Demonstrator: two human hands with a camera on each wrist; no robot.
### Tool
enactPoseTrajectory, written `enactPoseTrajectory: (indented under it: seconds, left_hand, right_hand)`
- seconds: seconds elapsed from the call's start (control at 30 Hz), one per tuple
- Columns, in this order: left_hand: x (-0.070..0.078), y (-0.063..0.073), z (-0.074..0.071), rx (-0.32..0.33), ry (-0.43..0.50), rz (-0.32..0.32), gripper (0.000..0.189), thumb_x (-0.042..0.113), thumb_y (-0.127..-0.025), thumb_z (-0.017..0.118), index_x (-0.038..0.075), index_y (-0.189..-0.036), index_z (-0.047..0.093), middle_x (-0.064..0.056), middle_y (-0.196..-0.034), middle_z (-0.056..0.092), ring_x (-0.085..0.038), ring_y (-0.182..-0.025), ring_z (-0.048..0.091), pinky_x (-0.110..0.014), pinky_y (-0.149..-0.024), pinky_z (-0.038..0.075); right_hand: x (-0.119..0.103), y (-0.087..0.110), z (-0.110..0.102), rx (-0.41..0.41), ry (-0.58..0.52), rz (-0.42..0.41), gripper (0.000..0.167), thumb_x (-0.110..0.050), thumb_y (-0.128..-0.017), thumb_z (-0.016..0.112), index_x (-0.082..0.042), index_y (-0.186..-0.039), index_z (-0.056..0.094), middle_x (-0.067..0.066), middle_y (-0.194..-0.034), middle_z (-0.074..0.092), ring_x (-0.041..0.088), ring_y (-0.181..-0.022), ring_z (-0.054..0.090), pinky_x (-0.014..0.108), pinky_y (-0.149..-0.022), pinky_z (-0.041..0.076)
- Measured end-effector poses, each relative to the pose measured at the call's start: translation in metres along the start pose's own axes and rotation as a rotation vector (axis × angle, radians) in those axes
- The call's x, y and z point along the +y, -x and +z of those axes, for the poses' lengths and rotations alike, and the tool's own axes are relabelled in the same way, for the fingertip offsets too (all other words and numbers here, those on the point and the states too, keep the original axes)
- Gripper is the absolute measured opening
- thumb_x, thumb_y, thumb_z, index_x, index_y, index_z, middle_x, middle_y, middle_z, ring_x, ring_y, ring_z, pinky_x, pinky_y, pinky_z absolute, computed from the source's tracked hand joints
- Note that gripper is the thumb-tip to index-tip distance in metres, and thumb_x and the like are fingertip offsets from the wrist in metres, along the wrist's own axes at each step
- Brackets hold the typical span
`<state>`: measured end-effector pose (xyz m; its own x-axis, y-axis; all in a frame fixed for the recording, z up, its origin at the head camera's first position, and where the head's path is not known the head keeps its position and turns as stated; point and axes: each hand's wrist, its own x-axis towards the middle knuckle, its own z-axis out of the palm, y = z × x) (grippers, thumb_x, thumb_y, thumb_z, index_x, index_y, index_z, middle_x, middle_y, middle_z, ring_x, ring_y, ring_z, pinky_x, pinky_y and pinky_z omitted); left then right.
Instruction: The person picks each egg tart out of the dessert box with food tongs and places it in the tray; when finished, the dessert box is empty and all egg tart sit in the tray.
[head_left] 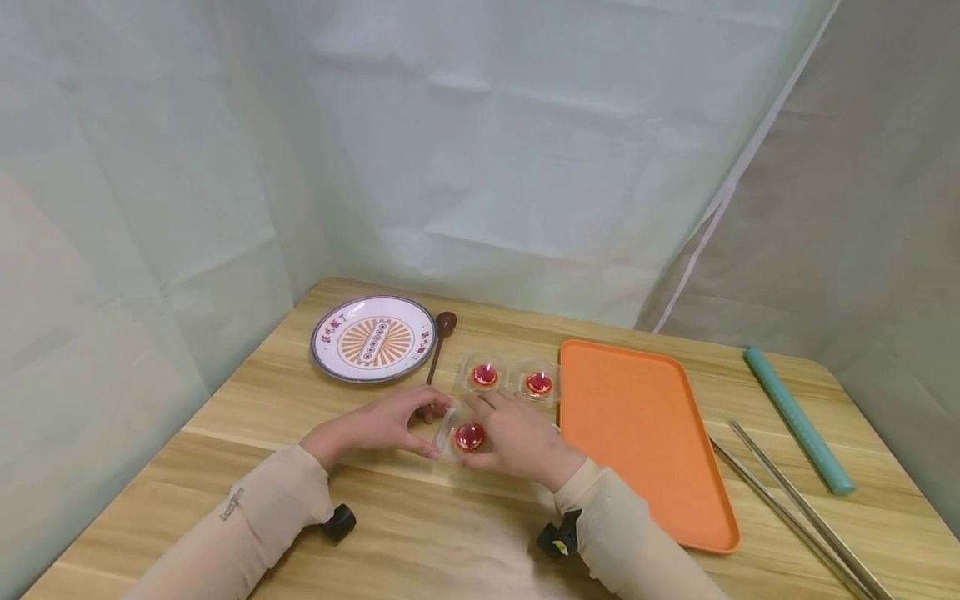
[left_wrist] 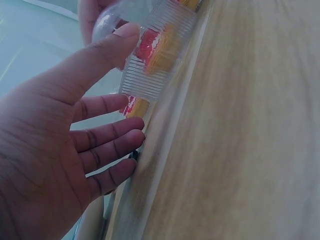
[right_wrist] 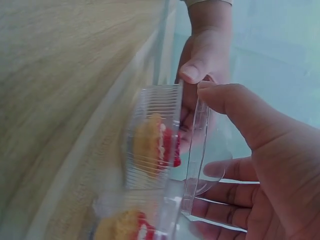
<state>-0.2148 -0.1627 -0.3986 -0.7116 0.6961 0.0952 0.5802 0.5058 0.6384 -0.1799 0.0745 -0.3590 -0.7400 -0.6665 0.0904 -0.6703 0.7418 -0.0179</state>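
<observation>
Opening the box [right_wrist: 152, 102] at the head view's lower centre looks partway: right fingers [right_wrist: 227, 96] clamp the raised lid [right_wrist: 199, 132], left fingers [left_wrist: 112, 151] are apart, visible cakes [head_left: 469, 437] remain inside.

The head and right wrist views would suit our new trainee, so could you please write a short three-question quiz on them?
1. True or false: the brown spoon lies beside the patterned plate.
2. Which lies right of the orange tray?
a) patterned plate
b) brown spoon
c) teal rod
3. Which hand holds the clear lid?

Key: 1. True. 2. c. 3. The right hand.
</observation>
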Motion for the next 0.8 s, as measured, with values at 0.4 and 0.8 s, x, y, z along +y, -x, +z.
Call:
enactPoseTrajectory:
  seconds: [0.4,0.8]
  left_hand:
    - [0.002,-0.001,0.002,-0.012,0.017,-0.069,0.066,0.041,-0.075,0.079,0.011,-0.128,0.054,0.001,-0.115,0.060,-0.013,-0.099,0.055,-0.030,-0.089,0.050]
    - [0.004,0.001,-0.005,-0.008,0.032,-0.082,0.068,0.040,-0.077,0.078,0.009,-0.131,0.051,-0.005,-0.119,0.058,-0.018,-0.103,0.056,-0.033,-0.089,0.050]
  right_hand:
    - [0.000,0.006,-0.016,0.046,-0.040,0.008,0.082,-0.059,-0.083,0.063,-0.009,-0.144,0.042,0.012,-0.138,0.054,0.031,-0.124,0.055,0.045,-0.102,0.048]
    - [-0.001,0.015,-0.029,0.105,-0.141,0.015,0.081,-0.051,-0.081,0.069,-0.021,-0.149,0.034,0.013,-0.136,0.052,0.029,-0.113,0.060,0.042,-0.084,0.057]
